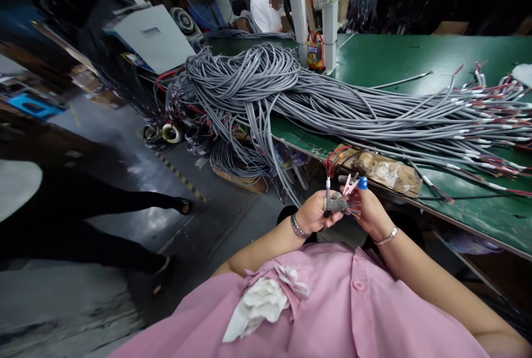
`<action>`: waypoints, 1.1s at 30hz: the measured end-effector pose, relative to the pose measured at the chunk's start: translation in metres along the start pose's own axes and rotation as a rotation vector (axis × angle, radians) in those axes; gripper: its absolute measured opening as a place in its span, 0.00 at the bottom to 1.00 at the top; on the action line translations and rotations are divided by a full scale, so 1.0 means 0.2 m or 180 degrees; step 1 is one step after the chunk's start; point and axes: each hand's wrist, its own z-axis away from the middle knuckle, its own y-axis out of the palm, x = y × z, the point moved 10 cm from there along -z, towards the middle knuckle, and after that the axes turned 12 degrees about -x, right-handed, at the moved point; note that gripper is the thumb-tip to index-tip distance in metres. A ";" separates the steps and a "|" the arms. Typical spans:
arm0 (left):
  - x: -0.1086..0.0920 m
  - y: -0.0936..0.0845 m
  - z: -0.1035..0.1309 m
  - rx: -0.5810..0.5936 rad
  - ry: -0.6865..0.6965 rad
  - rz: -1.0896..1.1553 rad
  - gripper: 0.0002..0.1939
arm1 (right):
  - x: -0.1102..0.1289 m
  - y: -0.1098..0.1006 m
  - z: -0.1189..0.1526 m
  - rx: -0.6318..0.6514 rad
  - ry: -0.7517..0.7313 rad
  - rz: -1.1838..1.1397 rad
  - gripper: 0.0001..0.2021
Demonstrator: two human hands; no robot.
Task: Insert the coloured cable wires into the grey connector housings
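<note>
My left hand (318, 211), with grey covers on some fingers, is closed around the end of a grey cable (328, 187) whose red and dark wires stick up. Thin coloured wires (354, 209) fan out between my two hands. My right hand (368, 207) is closed beside them, a blue cap (363, 183) on one fingertip. Pink tweezers or a clip (349, 185) show at its fingers; their exact grip is hidden. Just beyond my hands, a block wrapped in brown tape (380, 170) lies at the table's edge.
A thick bundle of grey cables (332, 97) runs along the green table (374, 59) and hangs over its left end. A white post (296, 9) rises behind. Across the table sits a person (265, 10); another person's legs (103, 197) are at the left.
</note>
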 end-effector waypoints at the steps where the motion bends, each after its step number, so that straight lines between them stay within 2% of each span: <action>1: 0.01 0.00 -0.01 -0.0009 -0.0025 -0.0009 0.20 | -0.02 0.02 0.00 0.0093 0.0180 -0.0064 0.26; 4: 0.02 -0.01 -0.02 0.0011 -0.0055 -0.0010 0.20 | -0.03 0.05 0.00 0.0139 0.0398 -0.0227 0.27; 15: 0.07 -0.02 -0.03 -0.0014 -0.0140 0.0035 0.20 | -0.03 0.00 -0.04 -0.0210 0.0291 -0.0464 0.23; 23: 0.10 -0.03 -0.04 -0.0061 -0.0243 0.0041 0.19 | -0.05 0.00 -0.04 -0.0234 0.0334 -0.0526 0.22; 33: 0.09 -0.02 -0.05 -0.0052 -0.0255 0.0059 0.18 | -0.05 0.01 -0.03 -0.0164 0.0395 -0.0592 0.22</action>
